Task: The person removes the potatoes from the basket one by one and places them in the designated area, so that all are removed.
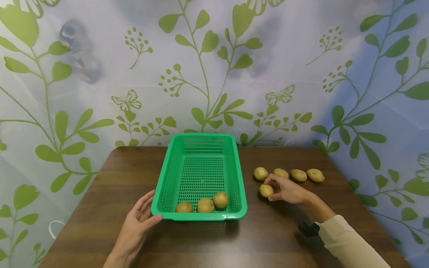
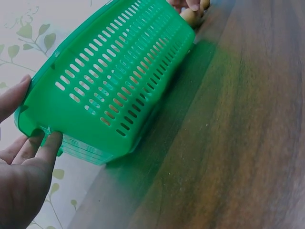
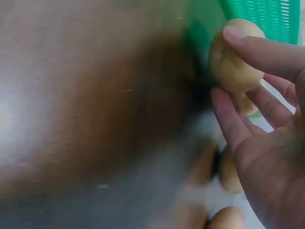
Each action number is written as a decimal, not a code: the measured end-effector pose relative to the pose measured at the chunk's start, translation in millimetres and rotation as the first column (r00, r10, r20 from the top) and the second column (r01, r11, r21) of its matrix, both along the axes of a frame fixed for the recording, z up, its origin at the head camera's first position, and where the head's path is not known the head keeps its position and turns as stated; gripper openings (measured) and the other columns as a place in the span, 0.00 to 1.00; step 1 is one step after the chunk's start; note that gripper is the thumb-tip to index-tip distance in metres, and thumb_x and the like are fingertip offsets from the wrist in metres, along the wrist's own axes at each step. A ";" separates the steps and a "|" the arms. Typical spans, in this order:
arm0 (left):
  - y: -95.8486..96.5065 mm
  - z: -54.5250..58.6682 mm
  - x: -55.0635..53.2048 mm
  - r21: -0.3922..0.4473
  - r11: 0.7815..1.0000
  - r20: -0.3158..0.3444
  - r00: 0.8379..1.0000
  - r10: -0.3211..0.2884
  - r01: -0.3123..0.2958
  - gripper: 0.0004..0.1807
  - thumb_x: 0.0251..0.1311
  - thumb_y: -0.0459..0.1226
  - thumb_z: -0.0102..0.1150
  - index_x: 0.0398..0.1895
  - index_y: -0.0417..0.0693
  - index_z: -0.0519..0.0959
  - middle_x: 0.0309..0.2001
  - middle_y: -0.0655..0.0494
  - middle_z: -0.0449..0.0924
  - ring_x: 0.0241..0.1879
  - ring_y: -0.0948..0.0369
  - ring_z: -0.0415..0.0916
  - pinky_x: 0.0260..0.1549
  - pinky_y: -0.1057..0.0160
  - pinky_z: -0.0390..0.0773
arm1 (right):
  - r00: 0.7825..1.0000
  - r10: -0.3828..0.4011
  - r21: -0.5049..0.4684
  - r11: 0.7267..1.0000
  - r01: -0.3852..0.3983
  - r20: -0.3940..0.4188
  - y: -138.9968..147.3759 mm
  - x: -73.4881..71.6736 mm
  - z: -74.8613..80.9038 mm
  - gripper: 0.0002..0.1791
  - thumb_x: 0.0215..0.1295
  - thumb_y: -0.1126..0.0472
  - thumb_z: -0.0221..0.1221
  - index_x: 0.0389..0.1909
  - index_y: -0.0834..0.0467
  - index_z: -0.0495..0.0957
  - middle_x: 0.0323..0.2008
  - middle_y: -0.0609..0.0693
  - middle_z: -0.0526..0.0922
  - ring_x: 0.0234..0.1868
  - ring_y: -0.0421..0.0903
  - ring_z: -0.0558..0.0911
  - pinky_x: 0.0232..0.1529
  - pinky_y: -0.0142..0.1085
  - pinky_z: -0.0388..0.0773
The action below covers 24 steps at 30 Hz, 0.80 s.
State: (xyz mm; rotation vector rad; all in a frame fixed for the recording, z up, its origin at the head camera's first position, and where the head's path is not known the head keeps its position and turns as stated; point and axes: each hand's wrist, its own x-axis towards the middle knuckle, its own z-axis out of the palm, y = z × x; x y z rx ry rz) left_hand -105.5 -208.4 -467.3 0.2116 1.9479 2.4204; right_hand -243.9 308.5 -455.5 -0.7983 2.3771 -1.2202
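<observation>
A green plastic basket (image 1: pixel 209 216) with slotted walls stands on the table, and three potatoes (image 1: pixel 205 205) lie along its near end. My left hand (image 1: pixel 135 223) grips the basket's near left corner, thumb on the rim and fingers beneath it, as the left wrist view shows. To the right of the basket, my right hand (image 1: pixel 287 190) pinches a potato (image 3: pixel 233 57) between thumb and fingers. That potato is low over the table in the head view. Just beyond this hand, several more potatoes (image 1: pixel 298 175) sit in a loose row.
The brown wooden table (image 1: pixel 281 238) ends at the back against a hanging cloth (image 1: pixel 214 74) printed with green leaves and butterflies. A small black device (image 1: pixel 308 229) is at the right wrist, by the beige sleeve (image 1: pixel 345 238).
</observation>
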 end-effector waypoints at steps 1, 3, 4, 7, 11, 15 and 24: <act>-0.5 -0.3 1.3 0.000 1.000 0.002 1.000 0.003 -0.003 0.41 0.66 0.21 0.60 0.80 0.41 0.55 0.75 0.38 0.59 0.70 0.58 0.69 0.60 0.60 0.76 | 1.000 -0.017 -0.011 1.000 0.017 -0.006 -0.6 0.8 -4.4 0.22 0.63 0.71 0.71 0.53 0.63 0.71 0.57 0.60 0.73 0.61 0.62 0.76 0.49 0.41 0.83; -1.1 -0.9 2.6 0.006 1.000 0.003 1.000 0.004 -0.004 0.41 0.66 0.21 0.60 0.80 0.40 0.55 0.75 0.38 0.59 0.70 0.57 0.68 0.60 0.60 0.76 | 0.998 -0.052 -0.028 0.998 0.051 -0.035 -2.3 2.2 -11.0 0.23 0.61 0.72 0.72 0.52 0.63 0.71 0.56 0.60 0.73 0.61 0.63 0.77 0.49 0.41 0.83; -1.1 -1.0 2.6 0.010 1.000 0.002 1.000 0.003 -0.003 0.41 0.66 0.21 0.60 0.80 0.40 0.55 0.75 0.38 0.59 0.71 0.57 0.68 0.60 0.60 0.76 | 0.996 -0.069 -0.028 0.997 0.068 -0.059 -3.6 2.6 -13.5 0.23 0.61 0.72 0.72 0.52 0.62 0.71 0.55 0.60 0.74 0.60 0.62 0.77 0.49 0.41 0.83; -0.8 -0.7 0.8 0.010 1.000 -0.008 1.000 -0.002 0.002 0.42 0.67 0.21 0.60 0.80 0.40 0.54 0.75 0.38 0.58 0.71 0.58 0.68 0.60 0.60 0.76 | 0.977 -0.112 0.004 0.993 0.115 -0.181 -8.4 3.5 -18.2 0.25 0.58 0.71 0.74 0.52 0.61 0.72 0.53 0.57 0.75 0.57 0.61 0.79 0.49 0.42 0.83; -0.6 -0.5 -3.3 0.013 1.000 -0.010 1.000 -0.009 0.009 0.42 0.66 0.21 0.60 0.80 0.41 0.55 0.75 0.39 0.59 0.71 0.57 0.68 0.60 0.59 0.76 | 0.933 -0.128 0.069 0.985 0.160 -0.336 -12.8 4.0 -21.0 0.28 0.52 0.70 0.78 0.50 0.58 0.73 0.50 0.52 0.76 0.52 0.55 0.80 0.48 0.44 0.83; -1.5 -1.3 -4.6 0.017 1.000 0.000 1.000 -0.014 0.014 0.42 0.66 0.21 0.60 0.80 0.41 0.55 0.75 0.39 0.59 0.71 0.57 0.68 0.61 0.59 0.75 | 0.927 -0.116 0.088 0.984 0.157 -0.356 -13.0 5.2 -19.2 0.29 0.49 0.70 0.80 0.47 0.57 0.73 0.48 0.50 0.76 0.53 0.53 0.79 0.49 0.46 0.83; -2.0 -0.9 -2.5 0.021 1.000 0.011 1.000 -0.004 0.004 0.42 0.66 0.21 0.61 0.80 0.41 0.55 0.75 0.40 0.59 0.71 0.58 0.68 0.61 0.60 0.75 | 0.953 -0.076 0.096 0.989 0.108 -0.293 -9.6 4.6 -3.4 0.24 0.53 0.68 0.78 0.46 0.58 0.76 0.48 0.51 0.77 0.50 0.52 0.80 0.52 0.47 0.83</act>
